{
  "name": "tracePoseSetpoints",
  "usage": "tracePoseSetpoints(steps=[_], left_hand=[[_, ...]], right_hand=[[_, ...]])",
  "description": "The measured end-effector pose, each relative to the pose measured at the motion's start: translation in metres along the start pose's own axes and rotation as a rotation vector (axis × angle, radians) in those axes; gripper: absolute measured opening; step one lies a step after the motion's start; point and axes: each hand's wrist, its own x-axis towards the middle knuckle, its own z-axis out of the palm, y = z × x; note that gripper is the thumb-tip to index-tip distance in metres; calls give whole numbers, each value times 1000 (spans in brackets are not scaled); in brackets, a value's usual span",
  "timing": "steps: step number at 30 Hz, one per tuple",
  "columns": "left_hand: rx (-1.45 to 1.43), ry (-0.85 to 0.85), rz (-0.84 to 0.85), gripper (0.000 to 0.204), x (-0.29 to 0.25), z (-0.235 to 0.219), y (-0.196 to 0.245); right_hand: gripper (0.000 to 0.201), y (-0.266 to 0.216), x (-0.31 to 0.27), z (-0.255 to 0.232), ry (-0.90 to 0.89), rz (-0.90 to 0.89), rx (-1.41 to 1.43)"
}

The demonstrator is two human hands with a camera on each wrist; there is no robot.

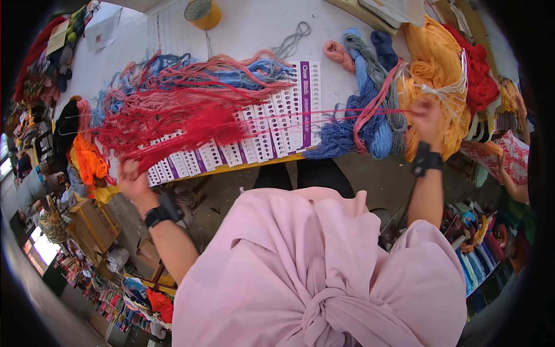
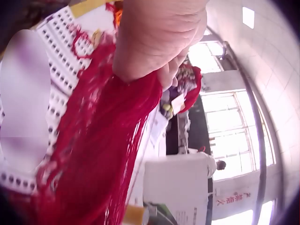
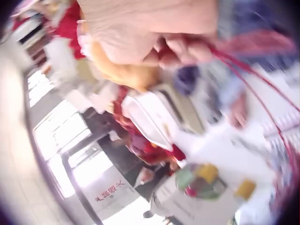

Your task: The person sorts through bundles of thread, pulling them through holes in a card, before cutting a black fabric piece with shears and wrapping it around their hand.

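At the table's left front edge, my left hand (image 1: 133,180) grips one end of a bright red thread skein (image 1: 211,128). The left wrist view shows that skein (image 2: 101,145) hanging in a thick loop from the curled fingers. Off to the right, my right hand (image 1: 426,120) pinches thin red strands (image 1: 347,110) stretched taut across from the skein. Two of these strands (image 3: 251,74) run out from the fingertips in the right wrist view, which is blurred. Beneath the skein lie white punched thread cards (image 1: 295,124) with purple print, partly covered by tangled pink and blue threads (image 1: 191,78).
Blue and grey skeins (image 1: 376,87) lie right of the cards, beside a large yellow-orange yarn bundle (image 1: 433,58) and red yarn (image 1: 477,72). A yellow tape roll (image 1: 203,14) stands at the back. Orange yarn (image 1: 89,162) hangs at the left edge. Another person's arm (image 1: 502,156) shows at far right.
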Motion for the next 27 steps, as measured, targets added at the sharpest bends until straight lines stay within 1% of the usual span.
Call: tracePoseSetpoints(steps=[1,2,3,4,5,6,7,8,9,10,11,12,13,14,15,16,17,19,20,24,27], left_hand=[[-7,26,101,18,-5,0,13],[-11,53,202,19,-10,8,26],[-17,78,304,20,-12,18,33],[-4,4,266,19,-14,31,29],[10,-71,225,18,-18,45,17],[27,-143,172,17,-20,58,1],[145,26,161,17,-18,71,-24],[294,151,58,19,-26,108,-73],[294,155,-170,21,-30,127,-113],[411,-52,-279,13,-28,120,-158],[580,48,-358,13,-37,137,-200],[644,-16,-443,21,-39,134,-236],[745,-3,-509,24,-40,136,-268],[846,18,-578,26,-39,136,-294],[936,44,-590,26,-36,127,-315],[1024,67,-599,25,-33,126,-328],[978,123,-644,24,-31,124,-336],[1045,56,-660,23,-27,121,-342],[1079,25,-669,22,-28,119,-343],[1301,-2,-569,12,-25,119,-351],[1365,-82,-526,8,-18,110,-355]], right_hand=[[7,-52,-4,-31,150,-167,-167],[4,-97,-14,-55,296,-373,-335],[4,-131,-26,-67,413,-574,-508],[7,-148,-32,-68,471,-771,-680],[11,-149,-34,-55,480,-954,-872],[15,-138,-27,-45,434,-1108,-1098],[19,-104,-13,-26,283,-1199,-1370],[22,-53,7,-1,67,-1217,-1565],[20,4,33,26,-23,-1197,-1726],[22,67,26,57,-197,-732,-1632],[18,120,33,78,-507,-765,-1717],[15,166,32,100,-673,-402,-1556],[11,210,39,111,-790,-574,-1606],[13,223,31,140,-728,-219,-1536],[12,241,41,139,-735,-165,-1556],[12,251,46,140,-745,-198,-1644],[11,257,53,141,-756,-238,-1737],[13,260,62,142,-795,-289,-1874],[13,259,62,141,-819,-300,-1896],[14,259,68,143,-897,-370,-1922],[14,259,69,143,-923,-398,-1937]])
